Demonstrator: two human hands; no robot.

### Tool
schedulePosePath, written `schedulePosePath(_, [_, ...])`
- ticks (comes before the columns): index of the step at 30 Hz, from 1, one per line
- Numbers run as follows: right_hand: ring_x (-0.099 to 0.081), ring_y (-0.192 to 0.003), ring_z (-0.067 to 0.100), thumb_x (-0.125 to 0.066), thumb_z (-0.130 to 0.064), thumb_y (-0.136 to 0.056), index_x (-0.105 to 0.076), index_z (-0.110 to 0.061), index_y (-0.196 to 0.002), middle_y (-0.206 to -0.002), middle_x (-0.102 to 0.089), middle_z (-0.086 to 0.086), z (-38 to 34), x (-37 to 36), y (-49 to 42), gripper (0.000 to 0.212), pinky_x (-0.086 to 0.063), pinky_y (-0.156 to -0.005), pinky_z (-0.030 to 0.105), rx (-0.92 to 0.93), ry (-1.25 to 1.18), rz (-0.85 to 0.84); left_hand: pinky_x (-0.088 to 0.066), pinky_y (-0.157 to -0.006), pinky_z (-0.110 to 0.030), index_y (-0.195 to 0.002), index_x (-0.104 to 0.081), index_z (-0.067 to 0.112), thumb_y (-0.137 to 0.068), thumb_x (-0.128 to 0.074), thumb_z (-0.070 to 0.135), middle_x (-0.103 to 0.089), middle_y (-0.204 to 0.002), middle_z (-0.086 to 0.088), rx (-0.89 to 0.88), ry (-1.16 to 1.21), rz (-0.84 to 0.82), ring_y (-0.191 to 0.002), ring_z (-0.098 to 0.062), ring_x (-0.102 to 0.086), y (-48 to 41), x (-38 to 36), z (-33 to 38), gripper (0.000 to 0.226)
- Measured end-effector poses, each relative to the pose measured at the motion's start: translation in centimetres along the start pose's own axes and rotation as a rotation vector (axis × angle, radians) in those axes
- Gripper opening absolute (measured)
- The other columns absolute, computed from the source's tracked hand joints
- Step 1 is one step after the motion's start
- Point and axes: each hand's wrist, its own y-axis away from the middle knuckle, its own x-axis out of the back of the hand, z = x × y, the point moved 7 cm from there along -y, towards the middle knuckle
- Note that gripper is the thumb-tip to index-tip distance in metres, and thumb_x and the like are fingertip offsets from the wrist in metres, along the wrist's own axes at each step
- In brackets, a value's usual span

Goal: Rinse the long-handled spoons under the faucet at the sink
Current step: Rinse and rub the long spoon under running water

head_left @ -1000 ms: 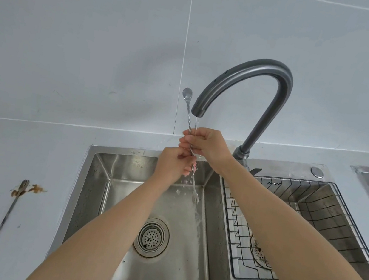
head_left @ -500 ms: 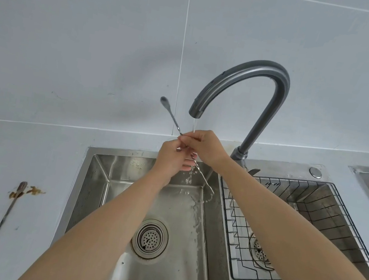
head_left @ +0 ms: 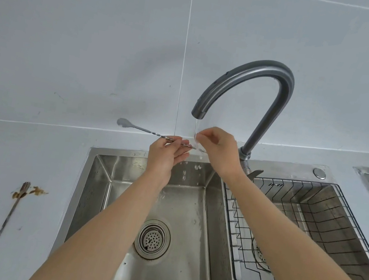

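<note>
Grips one long-handled spoon (head_left: pixel 146 131) in both hands, right under the spout of the faucet (head_left: pixel 256 78). Lies almost level there, with the bowl pointing out to the left of the faucet and the twisted handle running right into the thin water stream (head_left: pixel 196 129) that falls from the spout.

Closes the left hand (head_left: pixel 165 153) round the middle of the handle, thumb and curled fingers clasping it, just below and left of the spout. Pinches the handle near its far end with the fingertips of the right hand (head_left: pixel 218 150), directly beneath the spout where the water strikes. Other fingers of that hand raised and loosely bent.

Scatters droplets (head_left: pixel 196 167) below the faucet, over the back wall of the steel sink (head_left: pixel 100 175). Round drain strainer (head_left: pixel 152 239) in the basin floor, below the faucet and nearer the camera. Black wire rack (head_left: pixel 312 208) in the basin to the right of the faucet's base.

Far left of the faucet, on the pale counter (head_left: pixel 20 150): a second spoon (head_left: pixel 10 209), lying untouched, brown smears around its upper end. Behind the faucet, a grey tiled wall (head_left: pixel 76 25).
</note>
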Motion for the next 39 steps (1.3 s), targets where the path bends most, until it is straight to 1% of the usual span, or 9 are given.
schedulePosePath(2, [-0.058, -0.065, 0.013, -0.055, -0.009, -0.087, -0.061, -0.012, -0.073, -0.069, -0.063, 0.000, 1.2, -0.2, 1.4, 0.016, -0.050, -0.066, 0.023, -0.087, -0.117, 0.009, -0.057, -0.059, -0.019, -0.078, -0.053, 0.013, -0.094, -0.044, 0.004, -0.065, -0.082, -0.003, 0.016, 0.016, 0.013, -0.062, -0.008, -0.069, 0.2, 0.0, -0.1, 0.020])
schedulePosePath(7, [-0.058, -0.059, 0.014, -0.052, -0.012, -0.091, -0.060, -0.009, -0.079, -0.071, -0.062, 0.006, 4.6, -2.2, 4.0, 0.015, -0.050, -0.055, 0.021, -0.439, -0.485, -0.063, -0.048, -0.074, -0.024, -0.078, -0.059, 0.015, -0.093, -0.048, 0.010, -0.067, -0.082, 0.003, 0.065, 0.044, -0.020, -0.080, -0.011, -0.063, 0.8, -1.0, -0.9, 0.019])
schedulePosePath(13, [-0.062, -0.072, 0.013, -0.055, -0.011, -0.091, -0.060, -0.009, -0.080, -0.078, -0.065, 0.003, 4.2, -3.1, 2.7, 0.011, -0.051, -0.066, 0.020, -0.411, -0.860, 0.022, -0.040, -0.080, -0.025, -0.083, -0.065, 0.016, -0.091, -0.049, 0.010, -0.069, -0.084, 0.002, 0.091, 0.051, -0.143, -0.086, -0.013, -0.060, 1.4, -1.9, -1.8, 0.019])
schedulePosePath(19, [-0.064, -0.066, 0.019, -0.054, -0.003, -0.090, -0.055, -0.005, -0.076, -0.074, -0.064, 0.012, 4.8, -4.8, 1.5, 0.014, -0.055, -0.066, 0.025, -0.435, -0.840, 0.066, -0.034, -0.100, -0.030, -0.100, -0.062, 0.023, -0.093, -0.047, 0.019, -0.063, -0.103, 0.005, 0.160, 0.107, -0.116, -0.108, -0.012, -0.053, 2.1, -0.3, -2.8, 0.017])
schedulePosePath(25, [-0.064, -0.064, 0.017, -0.046, -0.011, -0.095, -0.054, -0.008, -0.075, -0.073, -0.063, 0.009, 4.6, -5.3, 1.3, 0.022, -0.057, -0.061, 0.021, -0.409, -0.657, 0.011, -0.049, -0.072, -0.026, -0.104, -0.062, 0.011, -0.092, -0.049, 0.019, -0.067, -0.097, -0.005, 0.268, -0.138, 0.043, -0.088, -0.016, -0.064, 4.4, 3.7, -4.1, 0.019])
schedulePosePath(28, [-0.062, -0.057, 0.018, -0.040, -0.019, -0.098, -0.053, -0.010, -0.071, -0.067, -0.063, 0.008, 4.5, -5.7, 1.5, 0.032, -0.055, -0.059, 0.025, -0.403, -0.554, -0.067, -0.047, -0.060, -0.022, -0.079, -0.064, 0.014, -0.089, -0.051, 0.013, -0.069, -0.077, -0.004, 0.138, -0.326, 0.060, -0.061, -0.009, -0.065, 5.4, 4.8, -2.8, 0.017])
schedulePosePath(31, [-0.063, -0.052, 0.015, -0.038, -0.019, -0.099, -0.054, -0.009, -0.072, -0.065, -0.063, 0.008, 4.5, -6.0, 1.7, 0.033, -0.056, -0.056, 0.025, -0.409, -0.473, -0.129, -0.043, -0.048, -0.008, -0.086, -0.065, 0.008, -0.089, -0.051, 0.011, -0.063, -0.071, 0.002, -0.087, -0.545, 0.117, -0.058, -0.007, -0.058, 5.3, 5.6, -0.6, 0.014])
schedulePosePath(36, [-0.063, -0.044, 0.006, -0.044, -0.008, -0.095, -0.057, -0.009, -0.075, -0.067, -0.063, 0.008, 4.3, -6.1, 1.9, 0.024, -0.057, -0.053, 0.019, -0.376, -0.351, -0.246, -0.039, -0.063, -0.002, -0.108, -0.066, 0.009, -0.089, -0.054, 0.015, -0.066, -0.095, 0.000, -0.207, -0.910, -0.025, -0.082, -0.009, -0.057, 4.6, 4.2, 0.2, 0.023])
schedulePosePath(39, [-0.064, -0.045, 0.004, -0.045, -0.007, -0.095, -0.058, -0.009, -0.076, -0.069, -0.064, 0.007, 4.4, -6.0, 2.1, 0.023, -0.057, -0.052, 0.018, -0.366, -0.330, -0.284, -0.043, -0.069, -0.008, -0.107, -0.066, 0.006, -0.087, -0.057, 0.009, -0.070, -0.097, -0.011, -0.166, -0.932, -0.122, -0.071, -0.014, -0.060, 4.0, 3.8, -0.2, 0.022])
